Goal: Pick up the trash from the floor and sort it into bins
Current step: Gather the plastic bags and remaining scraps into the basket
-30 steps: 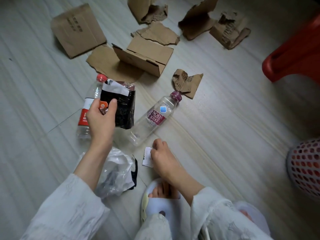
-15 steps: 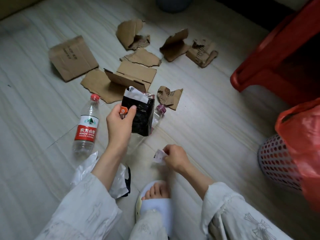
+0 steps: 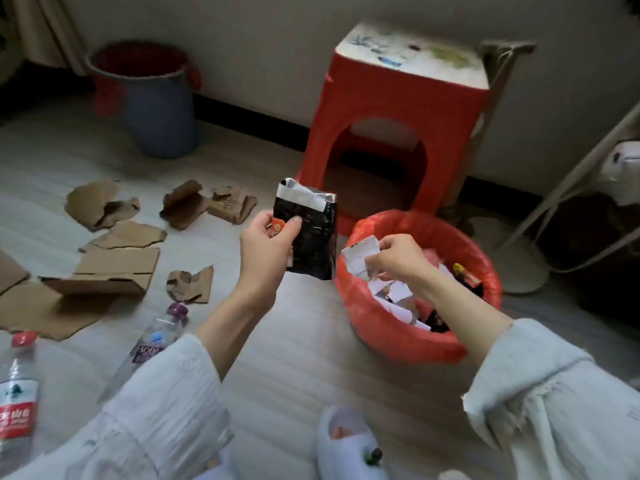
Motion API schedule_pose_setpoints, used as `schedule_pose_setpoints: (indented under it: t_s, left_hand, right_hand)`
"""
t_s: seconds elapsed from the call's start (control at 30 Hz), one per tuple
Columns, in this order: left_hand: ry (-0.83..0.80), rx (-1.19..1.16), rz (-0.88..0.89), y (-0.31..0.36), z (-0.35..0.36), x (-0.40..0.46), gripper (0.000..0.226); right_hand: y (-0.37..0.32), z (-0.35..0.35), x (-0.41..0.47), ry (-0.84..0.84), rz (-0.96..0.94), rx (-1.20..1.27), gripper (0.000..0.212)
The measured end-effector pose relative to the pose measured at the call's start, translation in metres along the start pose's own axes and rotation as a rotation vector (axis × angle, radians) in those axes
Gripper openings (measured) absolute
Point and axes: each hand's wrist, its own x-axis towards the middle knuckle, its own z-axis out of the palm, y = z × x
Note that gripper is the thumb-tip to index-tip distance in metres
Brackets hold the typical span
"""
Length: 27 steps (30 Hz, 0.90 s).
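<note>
My left hand (image 3: 266,244) grips a black foil packet (image 3: 311,237) with a torn silver top, held upright in the air just left of the bin. My right hand (image 3: 398,259) pinches a small white paper scrap (image 3: 360,256) over the rim of a basket bin lined with a red bag (image 3: 381,327), which holds white papers and wrappers. On the floor to the left lie two clear plastic bottles, one with a purple cap (image 3: 156,337) and one with a red cap and red label (image 3: 17,386). Several torn cardboard pieces (image 3: 114,265) lie behind them.
A red plastic stool (image 3: 398,109) stands against the wall behind the red-lined bin. A blue bin with a red liner (image 3: 152,98) stands at the back left. A white metal rack leg (image 3: 568,185) slants at the right. My slipper (image 3: 346,441) is at the bottom.
Both hands rose from the floor and swung right toward the red-lined bin. The view lifted, bringing the stool, blue bin and wall into sight. The paper scrap now hangs over the bin.
</note>
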Motion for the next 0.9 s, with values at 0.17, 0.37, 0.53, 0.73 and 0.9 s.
schedule_pose_setpoints:
  t_s: [0.17,0.37,0.53,0.73,0.9]
  left_hand:
    - [-0.236,0.18,-0.111,-0.029,0.089,0.007,0.014]
    - [-0.364,0.359,-0.239,-0.068,0.138,0.021,0.011]
    - [-0.379,0.83,-0.016,-0.061,0.137,0.009,0.016]
    - [-0.33,0.873,-0.063,-0.035,0.107,-0.004,0.011]
    - [-0.398,0.816,-0.092,-0.008,0.079,-0.028,0.009]
  right_hand:
    - [0.063,-0.059,0.009,0.234,0.214,0.204,0.021]
    - [0.1,-0.075,0.019,0.244,0.213,0.176,0.016]
    - [0.111,-0.082,0.015,0.126,0.208,-0.004,0.019]
    - [0.066,-0.092,-0.01,0.016,0.049,-0.201,0.035]
    - [0.036,-0.081,-0.039,-0.055,-0.128,-0.405,0.038]
